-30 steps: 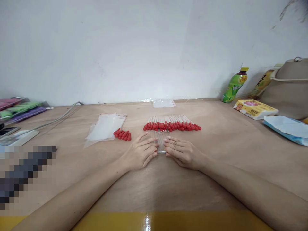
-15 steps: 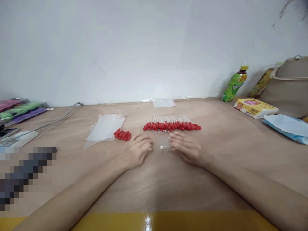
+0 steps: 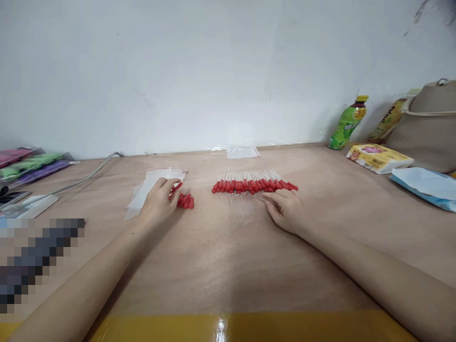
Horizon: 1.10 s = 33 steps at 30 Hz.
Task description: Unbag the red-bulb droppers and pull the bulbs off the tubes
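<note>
With thumb and fingers, my left hand [image 3: 158,199] is closed on a red rubber bulb [image 3: 177,187]. Beneath it lies a small pile of similar red bulbs [image 3: 187,202]. My right hand [image 3: 288,209] pinches a thin glass dropper tube [image 3: 262,198], its end pointing left. Just left of that hand, several bare glass tubes [image 3: 242,211] lie side by side on the table. Beyond them is a row of droppers [image 3: 249,186], glass tubes fitted with red bulbs, the bulbs facing me.
Clear plastic bags [image 3: 137,197] lie partly under my left hand. Another bag stack [image 3: 243,152] rests near the wall. At right stand a green bottle [image 3: 347,124], a tissue pack [image 3: 379,158] and a beige bag [image 3: 423,128]. A grey cable [image 3: 89,175] runs along the left.
My left hand has moved left from beside the glass tubes to the bulb pile and grips a bulb. My right hand has drawn slightly right and away from the tubes, one tube in it.
</note>
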Motion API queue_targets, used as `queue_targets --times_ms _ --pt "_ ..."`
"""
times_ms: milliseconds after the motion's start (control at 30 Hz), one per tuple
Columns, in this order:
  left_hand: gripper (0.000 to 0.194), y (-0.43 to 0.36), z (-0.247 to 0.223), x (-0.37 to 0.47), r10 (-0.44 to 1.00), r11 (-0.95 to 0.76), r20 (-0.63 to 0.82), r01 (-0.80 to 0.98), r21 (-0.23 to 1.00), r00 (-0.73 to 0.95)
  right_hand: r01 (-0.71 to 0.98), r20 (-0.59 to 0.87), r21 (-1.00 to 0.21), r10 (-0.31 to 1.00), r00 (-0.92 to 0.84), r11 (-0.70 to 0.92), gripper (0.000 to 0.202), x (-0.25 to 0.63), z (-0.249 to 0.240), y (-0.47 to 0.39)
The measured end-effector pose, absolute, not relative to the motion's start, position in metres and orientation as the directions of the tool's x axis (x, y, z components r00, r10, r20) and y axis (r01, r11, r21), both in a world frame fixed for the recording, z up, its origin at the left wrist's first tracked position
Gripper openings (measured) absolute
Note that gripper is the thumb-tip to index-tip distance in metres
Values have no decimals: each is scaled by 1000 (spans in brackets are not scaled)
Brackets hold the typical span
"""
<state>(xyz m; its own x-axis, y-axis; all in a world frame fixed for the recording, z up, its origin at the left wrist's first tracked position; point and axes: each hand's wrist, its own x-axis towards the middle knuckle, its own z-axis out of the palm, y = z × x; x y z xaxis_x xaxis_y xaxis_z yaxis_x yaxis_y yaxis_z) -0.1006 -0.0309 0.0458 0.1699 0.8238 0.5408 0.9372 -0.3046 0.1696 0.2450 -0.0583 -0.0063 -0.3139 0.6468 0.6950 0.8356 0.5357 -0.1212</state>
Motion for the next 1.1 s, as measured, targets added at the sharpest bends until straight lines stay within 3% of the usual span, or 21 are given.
queue_targets --times_ms 167,300,667,833,1100 --pt "17 -31 48 -97 865 -288 458 950 122 203 820 685 -147 655 -320 554 19 241 -6 -59" --pt "24 -32 49 -94 862 -321 435 944 73 259 821 683 -161 663 -307 547 18 236 -8 -60" --pt "31 -30 53 -95 756 -304 611 953 10 235 835 612 -132 706 -355 534 21 225 -3 -68" --pt "23 -26 56 -60 835 -346 453 938 -10 313 818 597 -111 696 -399 564 28 222 0 -69" --pt "31 9 53 -18 902 -326 314 944 45 297 762 540 -138 693 -478 633 46 221 9 -73"
